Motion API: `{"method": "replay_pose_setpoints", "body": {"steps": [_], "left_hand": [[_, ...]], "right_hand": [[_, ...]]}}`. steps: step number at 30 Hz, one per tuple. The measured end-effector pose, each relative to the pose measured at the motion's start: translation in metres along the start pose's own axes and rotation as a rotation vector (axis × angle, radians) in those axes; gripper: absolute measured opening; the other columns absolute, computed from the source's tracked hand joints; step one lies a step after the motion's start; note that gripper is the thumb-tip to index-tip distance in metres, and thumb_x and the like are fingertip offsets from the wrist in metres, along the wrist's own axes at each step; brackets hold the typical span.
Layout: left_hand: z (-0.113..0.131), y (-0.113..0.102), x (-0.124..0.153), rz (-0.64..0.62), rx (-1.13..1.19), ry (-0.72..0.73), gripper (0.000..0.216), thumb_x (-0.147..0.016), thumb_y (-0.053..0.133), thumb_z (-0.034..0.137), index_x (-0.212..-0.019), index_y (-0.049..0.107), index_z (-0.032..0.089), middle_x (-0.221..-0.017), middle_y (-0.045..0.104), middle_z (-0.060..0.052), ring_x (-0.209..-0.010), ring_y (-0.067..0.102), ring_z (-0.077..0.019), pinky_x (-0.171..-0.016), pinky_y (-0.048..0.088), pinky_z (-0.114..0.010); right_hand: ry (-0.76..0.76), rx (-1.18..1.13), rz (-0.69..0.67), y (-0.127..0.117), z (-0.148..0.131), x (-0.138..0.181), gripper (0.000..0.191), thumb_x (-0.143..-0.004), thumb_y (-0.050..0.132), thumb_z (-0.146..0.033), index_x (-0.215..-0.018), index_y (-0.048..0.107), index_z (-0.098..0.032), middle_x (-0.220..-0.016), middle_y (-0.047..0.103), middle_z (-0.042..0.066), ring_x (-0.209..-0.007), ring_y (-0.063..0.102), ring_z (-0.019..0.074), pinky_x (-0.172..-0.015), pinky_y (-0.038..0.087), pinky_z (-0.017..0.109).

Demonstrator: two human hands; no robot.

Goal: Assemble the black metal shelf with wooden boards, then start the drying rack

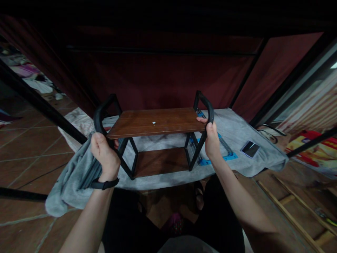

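In front of me is a small two-tier shelf with brown wood boards and a black frame, its side rails curved at the top. My left hand, with a dark band on the wrist, is closed around the frame's left side just under the curved rail. On the opposite side my right hand grips the right frame, thumb outside and fingertips over the top board's edge. Below, the lower board is over a grey cloth; whether the frame touches it I cannot tell. A small white spot shows on the top board.
Right of the shelf, a blue and grey frame and a phone lie on the cloth. Bunched grey fabric hangs at left. Dark metal bars and a maroon curtain surround the spot. A wooden ladder-like frame lies on the floor.
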State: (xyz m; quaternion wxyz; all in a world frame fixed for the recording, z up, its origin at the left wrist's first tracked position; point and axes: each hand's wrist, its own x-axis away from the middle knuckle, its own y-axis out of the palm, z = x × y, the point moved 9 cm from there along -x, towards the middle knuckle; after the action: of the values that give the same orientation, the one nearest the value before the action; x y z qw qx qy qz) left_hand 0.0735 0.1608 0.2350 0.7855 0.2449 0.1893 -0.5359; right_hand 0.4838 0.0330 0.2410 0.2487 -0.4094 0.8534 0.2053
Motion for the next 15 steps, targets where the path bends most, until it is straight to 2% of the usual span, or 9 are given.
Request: {"method": "replay_pose_setpoints", "body": {"steps": [4,7,10,12,15], "left_hand": [[0.0,-0.005,-0.008,-0.071,-0.013,-0.062,0.029,-0.092,0.068,0.053,-0.101,0.067,0.025,-0.072,0.052,0.003,-0.055,0.049,-0.0133,-0.05,0.037,-0.029],[0.004,-0.007,-0.015,-0.133,0.009,-0.082,0.031,-0.085,0.079,0.049,-0.1,0.07,0.024,-0.077,0.059,0.002,-0.055,0.053,-0.0125,-0.05,0.041,-0.028],[0.004,-0.008,-0.026,-0.162,0.02,-0.132,0.038,-0.077,0.087,0.048,-0.1,0.072,0.021,-0.091,0.068,-0.001,-0.054,0.057,-0.0115,-0.048,0.046,-0.029],[0.002,-0.006,-0.032,-0.203,0.031,-0.177,0.043,-0.073,0.09,0.047,-0.103,0.075,0.02,-0.099,0.071,-0.004,-0.053,0.059,-0.0113,-0.046,0.049,-0.029],[0.002,-0.003,-0.035,-0.263,0.025,-0.215,0.045,-0.074,0.089,0.048,-0.105,0.077,0.018,-0.094,0.072,-0.005,-0.05,0.059,-0.0108,-0.045,0.05,-0.027]], "right_hand": [[0.011,-0.053,-0.051,0.008,0.002,0.006,0.04,-0.103,0.048,-0.061,-0.113,0.067,-0.027,-0.129,0.072,0.005,-0.131,0.061,0.0235,-0.123,0.037,0.048],[0.033,-0.058,-0.061,0.009,0.004,0.007,0.041,-0.101,0.051,-0.062,-0.115,0.068,-0.028,-0.132,0.072,0.004,-0.134,0.059,0.0243,-0.124,0.035,0.049],[0.076,-0.077,-0.074,0.012,0.007,0.009,0.043,-0.101,0.052,-0.063,-0.121,0.069,-0.029,-0.137,0.07,0.004,-0.138,0.057,0.0241,-0.126,0.033,0.049],[0.116,-0.131,-0.076,0.013,0.01,0.01,0.044,-0.1,0.052,-0.064,-0.124,0.068,-0.03,-0.139,0.069,0.004,-0.139,0.056,0.0239,-0.124,0.036,0.049],[0.188,-0.219,-0.038,0.005,0.022,0.013,0.047,-0.099,0.051,-0.067,-0.126,0.065,-0.031,-0.136,0.069,0.005,-0.137,0.058,0.0235,-0.114,0.047,0.047]]}}
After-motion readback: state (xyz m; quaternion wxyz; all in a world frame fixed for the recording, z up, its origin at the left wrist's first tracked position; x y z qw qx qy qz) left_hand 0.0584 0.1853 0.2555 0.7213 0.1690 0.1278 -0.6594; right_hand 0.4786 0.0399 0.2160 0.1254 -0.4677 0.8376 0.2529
